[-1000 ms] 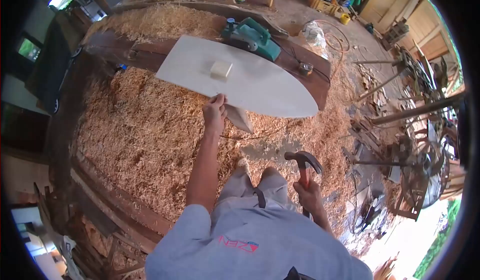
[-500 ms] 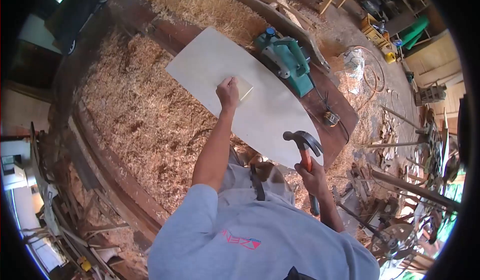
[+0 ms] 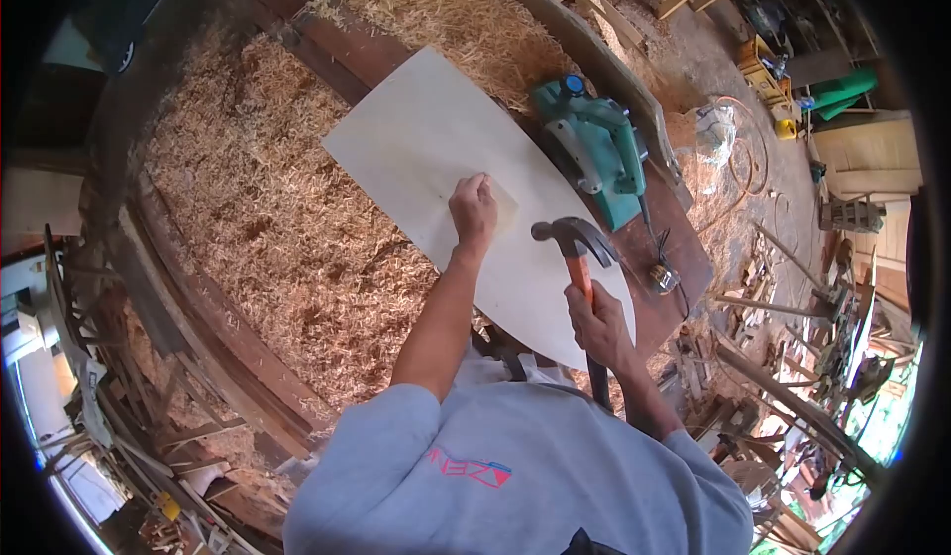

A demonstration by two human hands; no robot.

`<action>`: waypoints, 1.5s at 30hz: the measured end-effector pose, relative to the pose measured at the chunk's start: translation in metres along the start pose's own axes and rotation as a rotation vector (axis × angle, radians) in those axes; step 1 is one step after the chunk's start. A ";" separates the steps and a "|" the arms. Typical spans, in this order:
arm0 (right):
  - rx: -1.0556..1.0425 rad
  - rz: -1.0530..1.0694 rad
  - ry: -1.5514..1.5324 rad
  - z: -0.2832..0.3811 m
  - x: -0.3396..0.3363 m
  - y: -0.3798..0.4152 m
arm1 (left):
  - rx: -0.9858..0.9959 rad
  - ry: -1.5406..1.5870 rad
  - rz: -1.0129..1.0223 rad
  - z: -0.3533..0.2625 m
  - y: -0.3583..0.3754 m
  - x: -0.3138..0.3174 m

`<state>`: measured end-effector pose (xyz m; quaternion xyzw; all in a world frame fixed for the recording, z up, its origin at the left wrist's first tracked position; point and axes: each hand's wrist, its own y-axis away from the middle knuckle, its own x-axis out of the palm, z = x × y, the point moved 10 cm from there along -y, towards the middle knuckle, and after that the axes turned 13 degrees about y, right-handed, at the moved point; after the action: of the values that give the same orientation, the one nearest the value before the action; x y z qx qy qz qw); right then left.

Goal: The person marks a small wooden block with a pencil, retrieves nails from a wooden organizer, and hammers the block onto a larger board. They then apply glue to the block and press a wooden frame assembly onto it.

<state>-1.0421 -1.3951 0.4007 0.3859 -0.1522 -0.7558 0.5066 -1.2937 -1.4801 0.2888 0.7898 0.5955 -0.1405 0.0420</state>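
My left hand (image 3: 474,208) is closed in a pinch over a pale board (image 3: 416,119) with one curved edge. What its fingertips hold, if anything, is too small to make out. Beside those fingers lies a small thin square wood piece (image 3: 508,210), nearly the same colour as the board. My right hand (image 3: 600,325) grips the orange-and-black handle of a claw hammer (image 3: 575,236) above the board's near right part. The hammer's dark head points up toward my left hand, apart from it.
A green electric planer (image 3: 599,149) rests on the brown bench (image 3: 669,307) beyond the board, its cord running near a tape measure (image 3: 664,277). Wood shavings (image 3: 287,218) heap up on the left. Scrap wood (image 3: 763,337) lies at right.
The hammer has moved left, closer to my left hand. My left hand stays pinched near the small wood piece. The whole view has shifted slightly.
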 end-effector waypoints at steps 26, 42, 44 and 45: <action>-0.186 -0.012 0.393 0.101 0.008 -0.127 | 0.081 0.008 -0.052 -0.003 0.020 0.007; -0.125 0.018 0.077 0.053 -0.030 -0.093 | 0.539 -0.009 0.794 -0.080 0.071 0.088; -0.162 0.015 0.103 0.069 -0.035 -0.091 | 0.576 -0.065 0.829 -0.065 0.058 0.100; -0.153 0.020 0.111 0.078 -0.034 -0.089 | 0.566 -0.058 0.827 -0.060 0.052 0.101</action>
<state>-1.1508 -1.3378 0.4108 0.3856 -0.0695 -0.7377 0.5498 -1.2089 -1.3871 0.3131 0.9360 0.1699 -0.2898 -0.1053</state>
